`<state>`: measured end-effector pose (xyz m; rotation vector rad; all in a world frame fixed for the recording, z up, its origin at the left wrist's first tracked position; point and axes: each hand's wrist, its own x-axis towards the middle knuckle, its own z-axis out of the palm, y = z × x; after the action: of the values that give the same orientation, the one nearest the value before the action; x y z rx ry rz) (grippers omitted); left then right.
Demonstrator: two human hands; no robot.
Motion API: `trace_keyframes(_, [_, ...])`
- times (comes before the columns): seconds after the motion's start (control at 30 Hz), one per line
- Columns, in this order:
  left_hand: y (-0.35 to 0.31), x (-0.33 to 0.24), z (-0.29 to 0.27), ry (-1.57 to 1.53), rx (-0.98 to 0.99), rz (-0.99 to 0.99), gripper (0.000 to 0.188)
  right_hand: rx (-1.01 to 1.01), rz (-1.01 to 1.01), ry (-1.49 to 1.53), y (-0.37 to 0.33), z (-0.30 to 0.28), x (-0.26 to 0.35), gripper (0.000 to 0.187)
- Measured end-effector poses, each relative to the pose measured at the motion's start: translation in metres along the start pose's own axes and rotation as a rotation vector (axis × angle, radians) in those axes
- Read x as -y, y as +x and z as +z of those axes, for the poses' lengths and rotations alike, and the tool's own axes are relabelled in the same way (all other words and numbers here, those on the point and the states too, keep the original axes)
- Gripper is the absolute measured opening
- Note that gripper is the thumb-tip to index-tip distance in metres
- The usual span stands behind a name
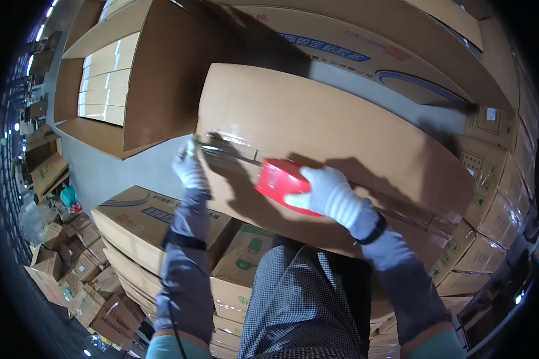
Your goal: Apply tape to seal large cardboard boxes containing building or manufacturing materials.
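Observation:
A large brown cardboard box (pixel 317 125) lies before me, with a seam running along its top. Clear packing tape (pixel 224 148) stretches over that seam from the box's left edge toward a red tape dispenser (pixel 281 184). My right hand (pixel 326 194), in a white knit glove, is closed around the dispenser at the middle of the seam. At the box's left end is my left hand (pixel 190 166), gloved too, its fingers up by the edge near the tape. Those fingers are blurred, so their grip is unclear.
An open carton (pixel 135 128) at the upper left holds stacked pale boxes. Behind the big box stands a printed cardboard panel (pixel 341 45). Stacked cartons rise at the right (pixel 488 173) and below left (pixel 138 209). Loose cardboard (pixel 84 263) is piled on the far left.

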<state>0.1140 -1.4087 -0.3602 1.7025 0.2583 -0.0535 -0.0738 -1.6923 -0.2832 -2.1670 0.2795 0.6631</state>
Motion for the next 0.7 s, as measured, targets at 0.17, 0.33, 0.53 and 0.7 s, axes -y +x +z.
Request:
trace_keyframes(0.17, [0.091,0.027,-0.014,0.817,-0.116,-0.117,0.057,0.070,0.049,-0.128,0.105,0.028,0.059,0.062])
trace_keyframes(0.33, [0.079,0.055,-0.024,0.785,0.490,-0.676,0.053,0.154,0.158,-0.143,0.092,0.012,0.025,0.054])
trace_keyframes(0.53, [0.026,0.068,0.024,1.293,0.321,0.875,0.058,0.094,-0.009,0.078,0.078,0.022,0.034,0.051])
trace_keyframes(0.7, [-0.116,0.070,0.112,1.436,0.559,0.968,0.077,0.183,-0.024,0.058,-0.059,-0.042,-0.081,0.056])
